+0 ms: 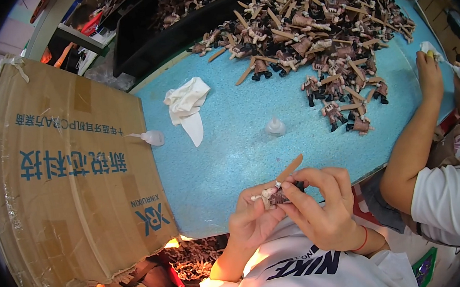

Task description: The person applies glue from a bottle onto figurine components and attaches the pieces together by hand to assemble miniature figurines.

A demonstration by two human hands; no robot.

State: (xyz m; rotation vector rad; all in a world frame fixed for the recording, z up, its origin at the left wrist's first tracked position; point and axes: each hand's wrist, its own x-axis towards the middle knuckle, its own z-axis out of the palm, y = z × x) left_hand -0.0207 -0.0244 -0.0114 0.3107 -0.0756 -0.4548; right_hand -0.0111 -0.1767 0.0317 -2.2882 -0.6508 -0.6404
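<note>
A small toy figure [276, 197] with a brown body, a pale head and a tan sword-like blade is held between my two hands, in front of my shirt. My left hand [245, 221] pinches it near the head end. With bent fingertips my right hand [326, 209] grips its dark leg end and the base of the blade, which points up and right. The fingers hide part of the figure. Just beyond, a small clear squeeze bottle [275, 127] stands on the blue tabletop [231, 154].
Many similar figures lie in a large pile [314, 34] at the far right. A crumpled white cloth [185, 104] and another nozzle bottle [154, 138] lie left, beside a big cardboard sheet [75, 216]. A black bin [134, 55] stands behind. A co-worker's hand [430, 75] works at right.
</note>
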